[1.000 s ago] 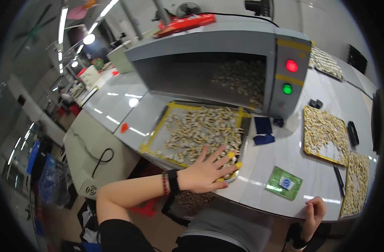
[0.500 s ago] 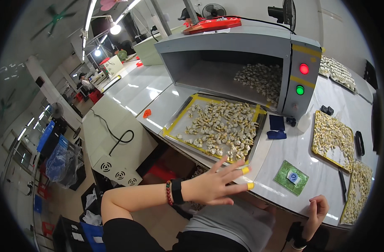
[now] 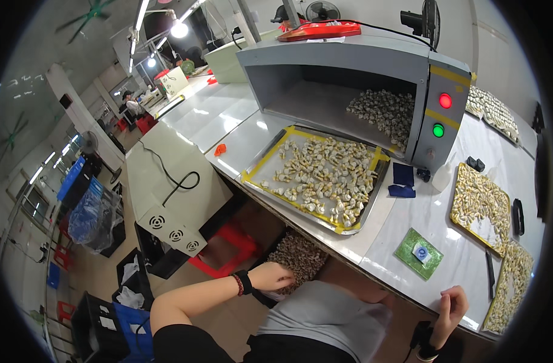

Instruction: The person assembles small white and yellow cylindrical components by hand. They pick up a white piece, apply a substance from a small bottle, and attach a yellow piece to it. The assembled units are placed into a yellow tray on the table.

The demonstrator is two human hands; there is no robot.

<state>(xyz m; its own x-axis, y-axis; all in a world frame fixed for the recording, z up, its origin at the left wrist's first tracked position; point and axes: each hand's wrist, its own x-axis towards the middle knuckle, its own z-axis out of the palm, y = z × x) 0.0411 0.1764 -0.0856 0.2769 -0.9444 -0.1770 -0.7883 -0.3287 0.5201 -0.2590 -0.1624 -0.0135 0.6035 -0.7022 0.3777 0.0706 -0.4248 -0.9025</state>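
My left hand, a dark band and bead bracelet at its wrist, hangs below the table's front edge with its fingers bent together over a bin of small brown pieces. Whether anything is between its fingertips is hidden. My right hand is curled at the table's front edge, with nothing visible in it. Nearest to it on the table lies a green square pad bearing a small white-and-blue piece. A metal tray edged with yellow tape holds many small whitish-yellow pieces in front of the heater box.
The grey heater box has more pieces inside and red and green lights. Trays of pieces line the right side, near a white bottle and dark blue pouches. A red stool stands under the table.
My left hand has moved from the tray's front edge, fingers spread, down and left to the bin below the table. My right hand stays curled in place. The view has shifted slightly.
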